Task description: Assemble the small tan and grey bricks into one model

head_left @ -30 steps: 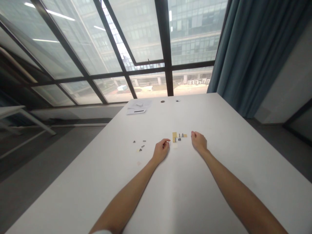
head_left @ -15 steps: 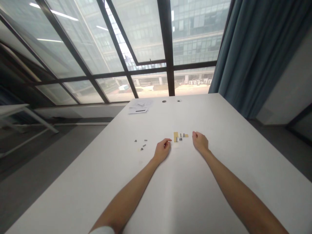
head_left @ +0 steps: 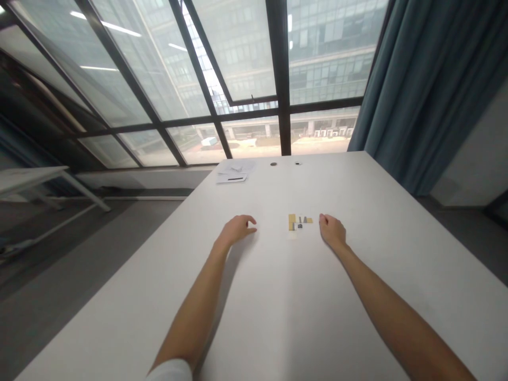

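Note:
My left hand (head_left: 239, 228) is above the left side of the white table, thumb and forefinger apart, with nothing seen between them. The small loose dark pieces on that side are hidden behind the hand and forearm. To its right lies a little group: a flat yellow piece (head_left: 292, 218), a smaller yellow piece (head_left: 310, 220), a dark blocky piece (head_left: 300, 226) and several other small grey pieces (head_left: 305, 219). A pale scrap (head_left: 292, 236) lies just below them. Right of this group, my right hand (head_left: 333, 230) rests on the table, curled into a fist and apart from the pieces.
Papers (head_left: 234, 172) with a dark strip lie at the table's far left. Two small round dark items, one a disc (head_left: 273, 164), are near the far edge. Windows stand behind the white table (head_left: 309, 307), with a blue curtain (head_left: 400, 106) on the right.
My left hand has moved left, away from the yellow pieces and over the loose dark ones, and its fingers have spread. My right hand stays by the group. The view has shifted slightly.

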The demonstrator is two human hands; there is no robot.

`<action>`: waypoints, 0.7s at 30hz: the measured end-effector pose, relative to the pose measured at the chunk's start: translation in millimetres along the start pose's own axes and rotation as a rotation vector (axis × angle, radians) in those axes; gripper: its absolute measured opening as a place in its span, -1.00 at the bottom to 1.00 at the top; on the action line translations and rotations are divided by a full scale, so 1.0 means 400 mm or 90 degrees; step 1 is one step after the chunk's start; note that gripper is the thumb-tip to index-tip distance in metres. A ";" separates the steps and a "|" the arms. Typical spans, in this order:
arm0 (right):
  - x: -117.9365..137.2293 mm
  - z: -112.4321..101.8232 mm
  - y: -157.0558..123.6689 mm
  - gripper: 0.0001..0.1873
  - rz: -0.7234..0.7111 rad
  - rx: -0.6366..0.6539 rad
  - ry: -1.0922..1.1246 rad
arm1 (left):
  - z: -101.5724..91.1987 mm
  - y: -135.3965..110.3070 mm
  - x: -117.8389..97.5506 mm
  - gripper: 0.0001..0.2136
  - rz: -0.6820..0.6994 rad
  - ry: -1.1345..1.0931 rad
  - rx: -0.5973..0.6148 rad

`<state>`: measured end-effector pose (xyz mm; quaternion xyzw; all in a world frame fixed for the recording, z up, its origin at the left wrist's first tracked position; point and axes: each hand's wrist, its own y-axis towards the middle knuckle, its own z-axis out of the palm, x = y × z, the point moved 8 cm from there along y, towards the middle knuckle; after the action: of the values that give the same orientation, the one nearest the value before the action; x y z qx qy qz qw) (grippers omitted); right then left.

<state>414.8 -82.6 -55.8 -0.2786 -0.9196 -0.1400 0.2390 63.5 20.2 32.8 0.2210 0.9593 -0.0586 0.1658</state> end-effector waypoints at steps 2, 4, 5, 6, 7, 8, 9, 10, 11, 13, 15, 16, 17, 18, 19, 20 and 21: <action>0.001 0.000 -0.001 -0.42 -0.001 -0.002 -0.002 | -0.014 0.004 0.094 -0.75 -0.086 0.065 0.032; 0.001 0.001 0.000 -0.41 -0.004 -0.005 -0.003 | -0.018 0.008 0.165 -0.74 -0.125 0.100 0.048; 0.000 0.001 0.000 -0.41 -0.005 -0.007 -0.003 | -0.013 0.011 0.194 -0.74 -0.141 0.107 0.062; -0.001 0.002 0.000 -0.40 -0.006 -0.009 -0.002 | -0.005 0.013 0.216 -0.74 -0.152 0.109 0.077; -0.001 0.003 0.001 -0.40 -0.008 -0.010 -0.001 | 0.004 0.016 0.234 -0.74 -0.162 0.106 0.093; -0.002 0.003 0.001 -0.40 -0.008 -0.011 -0.001 | 0.014 0.018 0.247 -0.74 -0.173 0.101 0.107; -0.002 0.004 0.001 -0.41 -0.008 -0.011 0.000 | 0.024 0.019 0.256 -0.75 -0.184 0.094 0.118; -0.002 0.004 0.001 -0.41 -0.008 -0.012 0.000 | 0.031 0.021 0.262 -0.76 -0.194 0.089 0.126; -0.003 0.004 0.002 -0.41 -0.006 -0.013 0.000 | 0.038 0.022 0.266 -0.77 -0.203 0.085 0.130; -0.002 0.003 0.001 -0.41 -0.005 -0.013 0.001 | 0.046 0.023 0.269 -0.78 -0.216 0.085 0.132; -0.001 0.001 0.001 -0.41 -0.006 -0.013 0.005 | 0.051 0.024 0.271 -0.79 -0.221 0.092 0.133; 0.000 0.000 0.002 -0.41 -0.006 -0.012 0.006 | 0.053 0.024 0.272 -0.79 -0.223 0.094 0.134; 0.000 0.000 0.002 -0.42 -0.005 -0.010 0.008 | 0.055 0.024 0.273 -0.79 -0.224 0.096 0.135; 0.000 -0.001 0.002 -0.42 -0.004 -0.009 0.009 | 0.056 0.025 0.273 -0.80 -0.222 0.096 0.137; 0.000 -0.002 0.002 -0.42 -0.004 -0.008 0.010 | 0.058 0.025 0.273 -0.80 -0.219 0.097 0.139; 0.000 -0.002 0.001 -0.42 -0.004 -0.007 0.010 | 0.060 0.025 0.273 -0.81 -0.215 0.098 0.142; 0.001 -0.003 0.001 -0.42 -0.006 -0.007 0.010 | 0.062 0.025 0.273 -0.82 -0.210 0.100 0.144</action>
<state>415.2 -82.5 -54.5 -0.2745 -0.9182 -0.1479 0.2442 -17.3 68.8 -28.4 0.0817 0.9798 -0.1745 0.0527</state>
